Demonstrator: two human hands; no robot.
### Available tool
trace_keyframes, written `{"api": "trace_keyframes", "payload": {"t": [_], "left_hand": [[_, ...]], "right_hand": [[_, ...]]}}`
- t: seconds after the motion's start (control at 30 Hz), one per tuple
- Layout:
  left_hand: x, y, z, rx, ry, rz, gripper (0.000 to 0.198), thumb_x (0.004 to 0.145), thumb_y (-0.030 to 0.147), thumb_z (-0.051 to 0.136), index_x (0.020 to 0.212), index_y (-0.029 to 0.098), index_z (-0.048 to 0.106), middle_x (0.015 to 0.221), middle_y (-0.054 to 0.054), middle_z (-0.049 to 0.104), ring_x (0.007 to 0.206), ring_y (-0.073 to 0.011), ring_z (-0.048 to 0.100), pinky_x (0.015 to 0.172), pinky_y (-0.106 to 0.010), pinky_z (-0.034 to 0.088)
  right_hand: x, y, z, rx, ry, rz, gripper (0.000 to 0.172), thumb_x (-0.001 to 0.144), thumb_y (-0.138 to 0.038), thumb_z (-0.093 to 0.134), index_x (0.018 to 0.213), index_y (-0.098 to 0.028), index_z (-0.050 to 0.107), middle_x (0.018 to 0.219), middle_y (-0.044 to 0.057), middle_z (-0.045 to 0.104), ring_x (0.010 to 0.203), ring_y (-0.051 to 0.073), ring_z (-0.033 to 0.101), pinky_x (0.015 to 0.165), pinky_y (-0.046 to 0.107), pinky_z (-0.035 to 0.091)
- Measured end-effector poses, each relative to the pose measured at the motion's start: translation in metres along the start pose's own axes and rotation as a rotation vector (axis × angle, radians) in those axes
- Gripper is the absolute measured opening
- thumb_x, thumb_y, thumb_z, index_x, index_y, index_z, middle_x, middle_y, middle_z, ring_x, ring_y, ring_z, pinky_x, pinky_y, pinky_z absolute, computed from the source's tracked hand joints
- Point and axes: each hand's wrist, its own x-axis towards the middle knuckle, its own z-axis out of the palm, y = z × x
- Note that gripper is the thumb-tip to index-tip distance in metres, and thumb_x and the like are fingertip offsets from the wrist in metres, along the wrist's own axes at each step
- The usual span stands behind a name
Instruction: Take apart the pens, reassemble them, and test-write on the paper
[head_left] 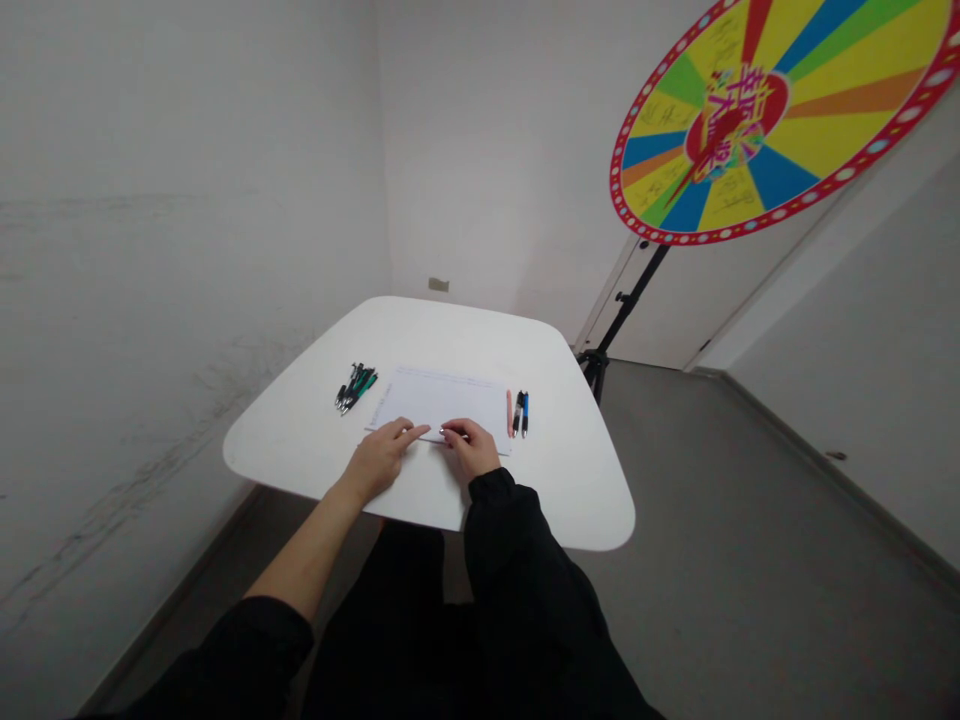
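Observation:
A sheet of white paper (pixel 450 400), perhaps a pad, lies on the white table (pixel 465 330), with faint writing along its top and left side. My left hand (pixel 381 460) rests at its lower edge, index finger stretched out over the paper toward the right. Close to that fingertip, my right hand (pixel 472 447) is closed in a pinch near the same edge. A tiny shiny bit shows at its fingertips, too small to name. Just right of the paper lie a pink pen-like stick (pixel 510 413), a dark pen (pixel 518 414) and a blue pen (pixel 526 414).
Several black and green pens (pixel 356 388) lie in a bunch left of the paper. A colourful prize wheel (pixel 780 120) on a black stand (pixel 630 305) rises behind the table at the right. Walls (pixel 187 200) border the table at the left and back.

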Motion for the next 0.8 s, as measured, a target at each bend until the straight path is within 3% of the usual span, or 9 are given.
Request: {"api": "trace_keyframes", "payload": {"t": [0.2,0.47,0.8], "left_hand": [[0.0,0.001,-0.002,0.024,0.041,-0.057,0.064,0.085,0.001,0.043,0.14,0.03,0.054,0.117,-0.005,0.06,0.102,-0.0203,0.06,0.089,-0.032,0.053],[0.001,0.001,0.001,0.042,0.092,-0.083,0.058,0.087,0.002,0.044,0.138,0.026,0.057,0.115,-0.007,0.061,0.103,-0.0221,0.06,0.092,-0.035,0.052],[-0.007,-0.002,-0.005,-0.015,0.03,0.018,0.062,0.087,0.001,0.043,0.14,0.029,0.055,0.116,-0.007,0.062,0.1,-0.0211,0.06,0.089,-0.035,0.053]], "right_hand": [[0.001,-0.001,-0.003,-0.129,0.082,-0.048,0.017,0.084,-0.032,0.062,0.094,-0.023,0.073,0.099,0.004,0.074,0.085,0.019,0.066,0.081,0.034,0.056],[0.01,0.001,0.001,-0.323,0.076,-0.19,0.015,0.087,-0.025,0.061,0.096,-0.022,0.072,0.096,0.006,0.07,0.086,0.02,0.062,0.087,0.037,0.051],[0.063,-0.007,0.035,-0.282,-0.016,-0.196,0.014,0.082,-0.019,0.064,0.095,-0.023,0.071,0.096,0.004,0.072,0.088,0.019,0.065,0.088,0.035,0.053]]}}
